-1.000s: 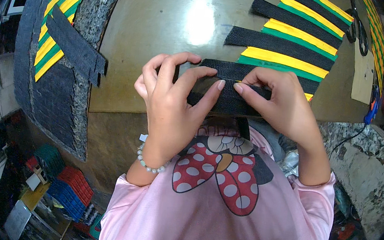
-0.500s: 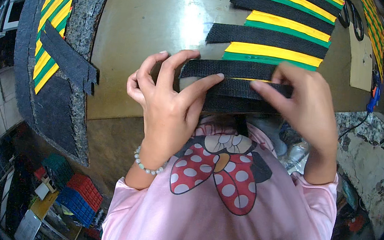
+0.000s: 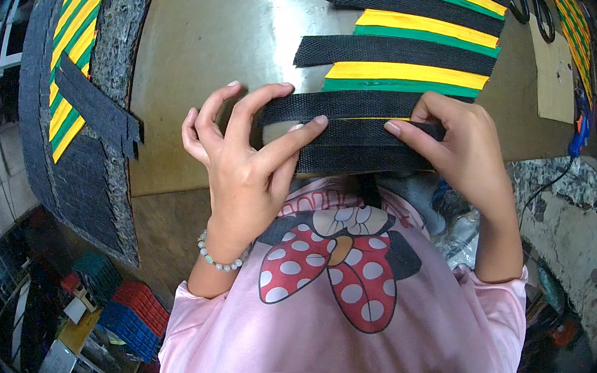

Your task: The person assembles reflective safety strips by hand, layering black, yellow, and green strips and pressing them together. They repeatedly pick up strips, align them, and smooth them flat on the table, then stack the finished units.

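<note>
Several black woven straps alternate with yellow and green strips (image 3: 407, 76) in a striped piece on the table before me. At its near edge, a black strap (image 3: 360, 131) lies with only a thin yellow line showing along its far side. My left hand (image 3: 249, 137) has its index finger and thumb pressed close together at this strap's left part, while its other fingers arch apart over the tabletop. Toward the strap's right end, my right hand (image 3: 458, 142) pinches the edge between thumb and curled fingers. Some strap under the right fingers is hidden.
A striped yellow-green strip (image 3: 67, 116) and a dark strap piece (image 3: 98, 105) lie on a rough dark board (image 3: 121, 26) at left. Black scissor handles (image 3: 535, 14), a beige card (image 3: 550, 75) and a blue tool (image 3: 579, 134) with a cord are at right.
The straps and both hands now appear slightly further left and higher in view. The right hand, blurred before, is now sharp, still at the strap's right end.
</note>
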Demonstrator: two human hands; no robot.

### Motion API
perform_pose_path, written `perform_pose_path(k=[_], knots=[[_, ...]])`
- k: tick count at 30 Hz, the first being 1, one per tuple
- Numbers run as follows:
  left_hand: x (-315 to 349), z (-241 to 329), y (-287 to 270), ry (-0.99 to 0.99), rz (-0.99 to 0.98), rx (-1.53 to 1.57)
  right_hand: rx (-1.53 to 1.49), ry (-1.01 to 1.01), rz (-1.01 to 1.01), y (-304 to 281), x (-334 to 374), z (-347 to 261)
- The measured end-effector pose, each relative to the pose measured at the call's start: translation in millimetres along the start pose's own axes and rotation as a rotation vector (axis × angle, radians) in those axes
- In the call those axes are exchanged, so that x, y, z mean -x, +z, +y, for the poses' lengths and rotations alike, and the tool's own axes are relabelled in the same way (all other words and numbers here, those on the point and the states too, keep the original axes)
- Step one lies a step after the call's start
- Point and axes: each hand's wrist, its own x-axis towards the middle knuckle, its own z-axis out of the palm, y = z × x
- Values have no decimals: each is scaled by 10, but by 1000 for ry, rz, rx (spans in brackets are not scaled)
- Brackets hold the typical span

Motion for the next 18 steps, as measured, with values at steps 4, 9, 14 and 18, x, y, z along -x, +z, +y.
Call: perform_pose_path(k=[4,9,14,18], knots=[[3,4,5,23,7,-40,-5,-7,15,20,7,22],[19,33,-4,22,-3,-94,27,-20,30,30,20,39],[26,34,-7,-5,-6,-61,32,-11,19,17,15,37],[33,23,19,-9,9,-48,33,9,-6,16,24,41]])
